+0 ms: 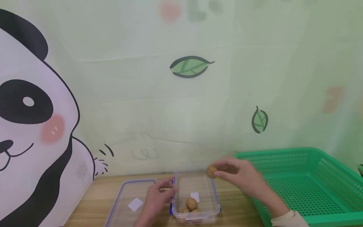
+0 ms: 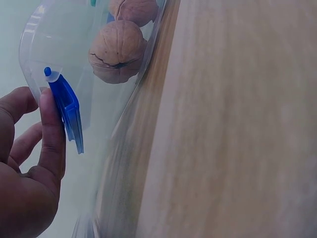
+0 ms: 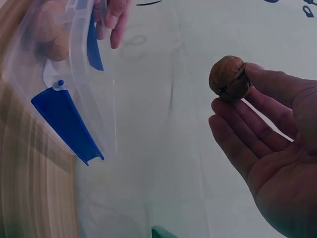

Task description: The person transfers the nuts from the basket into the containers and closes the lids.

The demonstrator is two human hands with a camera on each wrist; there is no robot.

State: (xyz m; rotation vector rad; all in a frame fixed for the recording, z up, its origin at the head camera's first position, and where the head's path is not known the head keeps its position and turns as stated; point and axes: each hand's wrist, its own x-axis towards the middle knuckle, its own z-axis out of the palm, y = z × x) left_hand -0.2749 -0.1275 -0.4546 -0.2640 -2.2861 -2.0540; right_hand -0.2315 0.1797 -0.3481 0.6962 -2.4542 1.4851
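My right hand [image 1: 241, 176] pinches a walnut [image 1: 211, 171] between thumb and fingertips, above the far right corner of a clear plastic box [image 1: 195, 176]. In the right wrist view this walnut [image 3: 229, 78] shows brown and ridged, with the lower fingers spread beneath it. Several walnuts [image 1: 191, 204] lie in the near end of the box, beside a white label. At the box's left wall, my left hand [image 1: 158, 195] holds the rim with thumb and fingers. The left wrist view shows its fingers beside a blue latch [image 2: 67, 106] that hangs down from the rim.
A clear lid [image 1: 119, 201] with a blue seal and a white label lies left of the box. To the right stands a large green plastic basket [image 1: 337, 217]. Behind the wooden table [image 1: 232, 201] hangs a pale green cloth [image 1: 136, 94] with a panda and leaves.
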